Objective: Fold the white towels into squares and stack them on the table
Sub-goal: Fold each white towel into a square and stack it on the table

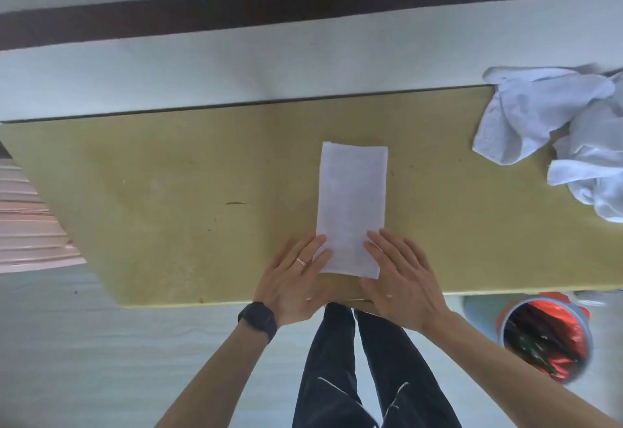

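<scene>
A white towel, folded into a long narrow rectangle, lies flat in the middle of the yellow-green table, its long side running away from me. My left hand lies flat with straight fingers on the towel's near left corner. My right hand lies flat the same way on the near right corner. A loose heap of unfolded white towels sits at the table's far right.
The table's near edge runs just below my hands. A round bin with red and dark contents stands on the floor at the right. A pale slatted object is at the left edge. My legs show below the table.
</scene>
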